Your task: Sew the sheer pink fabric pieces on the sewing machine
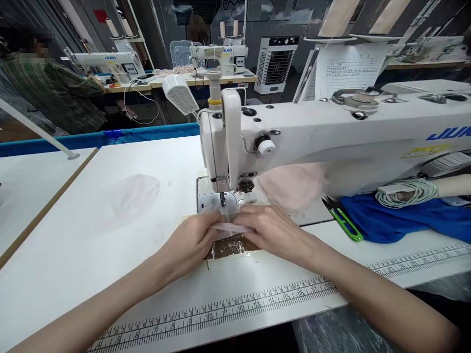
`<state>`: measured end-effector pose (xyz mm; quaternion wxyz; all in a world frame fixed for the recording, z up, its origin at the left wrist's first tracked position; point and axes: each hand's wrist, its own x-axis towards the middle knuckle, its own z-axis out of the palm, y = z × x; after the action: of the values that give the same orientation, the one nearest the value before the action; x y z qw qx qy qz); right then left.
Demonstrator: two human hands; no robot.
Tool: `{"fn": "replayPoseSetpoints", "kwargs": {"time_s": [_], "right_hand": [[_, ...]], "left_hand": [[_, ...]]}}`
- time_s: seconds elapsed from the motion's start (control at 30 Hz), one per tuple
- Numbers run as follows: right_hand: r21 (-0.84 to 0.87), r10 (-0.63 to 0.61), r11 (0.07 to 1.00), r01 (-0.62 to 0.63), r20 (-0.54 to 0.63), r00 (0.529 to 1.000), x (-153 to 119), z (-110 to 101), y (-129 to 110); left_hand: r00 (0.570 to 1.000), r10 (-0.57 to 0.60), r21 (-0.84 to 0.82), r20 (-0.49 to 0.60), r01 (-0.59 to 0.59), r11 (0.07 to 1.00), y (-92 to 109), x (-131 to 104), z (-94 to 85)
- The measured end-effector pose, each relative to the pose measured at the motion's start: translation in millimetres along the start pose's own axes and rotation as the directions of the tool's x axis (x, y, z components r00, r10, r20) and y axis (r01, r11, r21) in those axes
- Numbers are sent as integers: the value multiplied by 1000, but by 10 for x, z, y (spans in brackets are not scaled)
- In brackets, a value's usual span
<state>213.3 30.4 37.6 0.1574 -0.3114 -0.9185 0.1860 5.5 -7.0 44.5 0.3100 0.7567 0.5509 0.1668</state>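
Observation:
Just in front of the needle area of a white sewing machine (316, 127), both hands hold a narrow piece of sheer, pale fabric (232, 227). My left hand (200, 230) is closed on its left end, fingers pinched near the presser foot (222, 198). On the other end, my right hand (265, 226) is closed too, with the fingers bent over the cloth. Part of the fabric runs up toward the needle plate (208, 202); the fingertips are partly hidden. Sheer pink fabric (292, 186) lies bunched under the machine arm.
Green thread snips (346, 223) lie right of the machine beside blue cloth (390, 220) and a coil of pale green cord (406, 192). A printed ruler (243, 311) runs along the table's front edge. Another person (55, 93) sits at the back left near a second machine (106, 66).

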Motion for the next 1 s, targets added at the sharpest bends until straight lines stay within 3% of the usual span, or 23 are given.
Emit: {"fn": "replayPoseSetpoints", "kwargs": {"time_s": [0.13, 0.27, 0.43, 0.53, 0.63, 0.73, 0.83, 1.0], "right_hand": [[-45, -53, 998, 40, -319, 946, 18, 66, 61], [-110, -98, 992, 56, -417, 904, 49, 98, 111], [-117, -73, 993, 29, -402, 913, 60, 90, 81], [-99, -50, 995, 22, -295, 954, 38, 59, 26], [-126, -52, 991, 37, -119, 992, 6, 41, -26], [-217, -127, 970, 109, -71, 989, -21, 65, -56], [-255, -205, 950, 178, -84, 975, -34, 112, -63], [-231, -235, 951, 208, -100, 967, -38, 139, -63]], "left_hand": [[999, -24, 98, 26, 22, 995, 28, 109, -135], [991, -5, 201, 135, -22, 979, -48, 229, -215], [989, 27, 66, 145, -37, 997, -137, 243, -215], [989, 87, 23, 115, -91, 996, -167, 172, -162], [951, 300, 216, 80, -310, 926, -211, 66, -46], [828, 559, 494, 32, -500, 711, -245, -52, 112], [756, 654, 691, -32, -456, 561, -245, -156, 249], [769, 632, 706, -92, -398, 586, -264, -225, 352]]}}
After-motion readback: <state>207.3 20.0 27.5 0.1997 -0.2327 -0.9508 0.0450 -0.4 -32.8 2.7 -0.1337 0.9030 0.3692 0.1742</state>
